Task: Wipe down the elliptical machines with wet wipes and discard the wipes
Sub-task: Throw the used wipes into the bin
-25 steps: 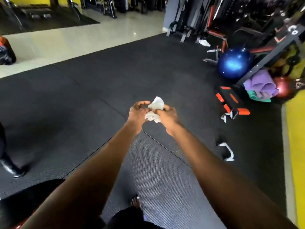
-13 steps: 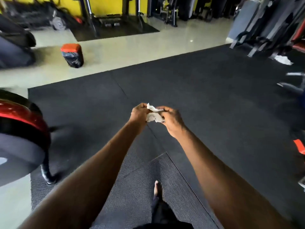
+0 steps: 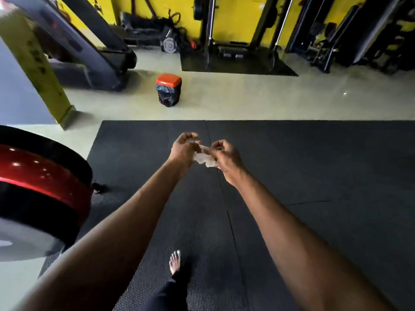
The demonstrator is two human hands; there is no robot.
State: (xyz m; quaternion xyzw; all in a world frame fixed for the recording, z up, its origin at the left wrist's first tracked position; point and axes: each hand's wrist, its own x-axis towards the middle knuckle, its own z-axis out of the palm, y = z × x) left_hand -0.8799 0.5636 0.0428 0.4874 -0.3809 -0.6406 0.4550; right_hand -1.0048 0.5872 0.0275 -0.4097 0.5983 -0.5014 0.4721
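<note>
Head view: a crumpled white wet wipe point(image 3: 203, 156) is held above the black rubber floor mat point(image 3: 314, 164).
Left hand point(image 3: 183, 150): fingers curled, pinching the wipe.
Right hand point(image 3: 226, 159): fingers curled, gripping the wipe.
Bin: an orange-lidded bin with black liner point(image 3: 168, 89) is seen well beyond the hands.

wipe point(image 3: 205, 158): mostly covered by the curled fingers of left hand point(image 3: 183, 150) and right hand point(image 3: 226, 161), its full shape unreadable | red-and-black machine housing point(image 3: 38, 189): cut by left edge, blurred | yellow post point(image 3: 33, 63): lettering smeared | bin point(image 3: 168, 89): contents too small to tell | foot point(image 3: 175, 262): heel hidden by trouser leg
</note>
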